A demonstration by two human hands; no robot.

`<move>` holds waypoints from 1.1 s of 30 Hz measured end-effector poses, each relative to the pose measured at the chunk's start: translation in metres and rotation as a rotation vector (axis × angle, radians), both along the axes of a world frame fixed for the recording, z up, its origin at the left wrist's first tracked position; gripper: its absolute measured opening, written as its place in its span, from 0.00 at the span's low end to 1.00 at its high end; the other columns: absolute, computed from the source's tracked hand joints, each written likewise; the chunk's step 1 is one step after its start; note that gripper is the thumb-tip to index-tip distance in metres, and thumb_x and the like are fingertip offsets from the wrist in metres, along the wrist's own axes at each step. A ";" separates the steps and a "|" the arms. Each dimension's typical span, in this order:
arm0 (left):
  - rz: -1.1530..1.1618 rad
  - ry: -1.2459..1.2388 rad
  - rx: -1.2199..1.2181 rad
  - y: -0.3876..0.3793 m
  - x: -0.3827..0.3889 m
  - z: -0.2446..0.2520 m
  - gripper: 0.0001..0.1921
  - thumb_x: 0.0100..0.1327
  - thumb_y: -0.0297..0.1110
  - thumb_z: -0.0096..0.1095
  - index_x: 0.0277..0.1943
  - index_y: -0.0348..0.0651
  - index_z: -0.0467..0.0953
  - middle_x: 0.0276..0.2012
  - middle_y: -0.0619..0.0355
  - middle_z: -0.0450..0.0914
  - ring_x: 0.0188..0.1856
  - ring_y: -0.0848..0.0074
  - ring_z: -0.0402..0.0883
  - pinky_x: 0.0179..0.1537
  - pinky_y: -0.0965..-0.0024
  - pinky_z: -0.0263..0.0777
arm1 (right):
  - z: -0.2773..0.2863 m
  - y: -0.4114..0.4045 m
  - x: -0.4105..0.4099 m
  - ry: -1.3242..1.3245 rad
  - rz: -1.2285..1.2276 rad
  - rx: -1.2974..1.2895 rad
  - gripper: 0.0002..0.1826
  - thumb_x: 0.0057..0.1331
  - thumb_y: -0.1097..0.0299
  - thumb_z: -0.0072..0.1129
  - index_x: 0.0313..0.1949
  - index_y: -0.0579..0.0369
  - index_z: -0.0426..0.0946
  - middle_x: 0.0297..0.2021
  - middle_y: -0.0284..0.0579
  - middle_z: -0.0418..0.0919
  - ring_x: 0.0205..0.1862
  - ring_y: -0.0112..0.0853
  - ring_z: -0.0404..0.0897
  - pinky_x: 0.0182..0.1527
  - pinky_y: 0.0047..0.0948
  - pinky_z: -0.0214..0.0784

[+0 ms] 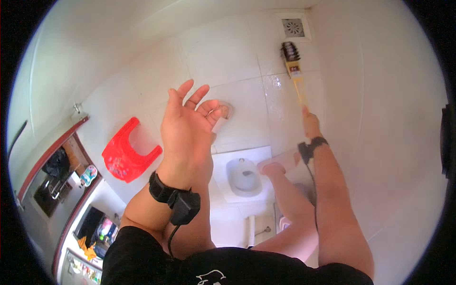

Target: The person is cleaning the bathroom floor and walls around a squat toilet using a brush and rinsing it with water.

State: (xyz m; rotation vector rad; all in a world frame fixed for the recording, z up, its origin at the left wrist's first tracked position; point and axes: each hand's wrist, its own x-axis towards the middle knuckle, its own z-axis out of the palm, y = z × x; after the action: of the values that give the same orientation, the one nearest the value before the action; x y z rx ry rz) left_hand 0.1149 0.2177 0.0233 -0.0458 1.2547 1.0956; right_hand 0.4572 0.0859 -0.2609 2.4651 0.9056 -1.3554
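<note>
My right hand (311,124) grips the yellow handle of a scrubbing brush (293,69). The dark bristled head, slightly blurred, is at the far end, close to a square floor drain (293,27); whether the bristles touch the tiles I cannot tell. Empty, my left hand (188,123) is raised palm up in the middle of the view, its fingers apart and partly curled. Below it stretches the pale tiled floor (228,53), with wet-looking shine near the brush handle. Each wrist wears a black strap with a small box and cable.
A white squat toilet (244,178) is set into the floor between my legs. Left of my left hand is a red plastic stool (124,153). A doorway with a dark red frame (53,151) opens at the left. A pale wall (370,107) rises along the right.
</note>
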 end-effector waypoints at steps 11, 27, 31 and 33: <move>0.154 0.314 -0.112 -0.070 -0.123 0.090 0.24 0.69 0.53 0.37 0.57 0.41 0.59 0.46 0.52 0.67 0.36 0.70 0.71 0.39 0.66 0.68 | 0.113 0.043 -0.168 0.116 0.620 -0.114 0.34 0.62 0.38 0.40 0.40 0.62 0.76 0.39 0.60 0.78 0.44 0.52 0.76 0.45 0.46 0.68; 0.951 0.386 -0.368 -0.362 -0.215 0.083 0.17 0.64 0.43 0.50 0.51 0.47 0.60 0.41 0.55 0.67 0.30 0.69 0.74 0.30 0.67 0.71 | 0.245 0.078 -0.115 0.009 0.843 -0.198 0.14 0.61 0.64 0.46 0.30 0.65 0.73 0.19 0.50 0.75 0.15 0.40 0.75 0.14 0.38 0.65; 0.846 0.442 -0.395 -0.395 -0.260 0.049 0.16 0.65 0.41 0.50 0.52 0.48 0.60 0.40 0.58 0.68 0.29 0.72 0.75 0.30 0.69 0.72 | 0.246 0.095 -0.107 -0.152 1.073 -0.294 0.12 0.56 0.66 0.52 0.29 0.65 0.76 0.18 0.50 0.77 0.19 0.38 0.78 0.19 0.36 0.70; 0.868 0.407 -0.448 -0.424 -0.276 0.041 0.15 0.65 0.41 0.50 0.52 0.48 0.61 0.40 0.58 0.68 0.30 0.72 0.75 0.30 0.70 0.72 | 0.257 0.098 -0.129 -0.198 1.115 -0.333 0.12 0.54 0.66 0.54 0.29 0.65 0.76 0.18 0.49 0.77 0.19 0.38 0.79 0.20 0.35 0.71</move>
State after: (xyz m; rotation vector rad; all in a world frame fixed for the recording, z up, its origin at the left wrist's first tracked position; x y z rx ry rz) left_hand -0.1607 -0.2060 0.0645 -0.8036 1.9095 1.5749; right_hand 0.3284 0.1836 -0.0035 1.3632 1.4901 -0.7353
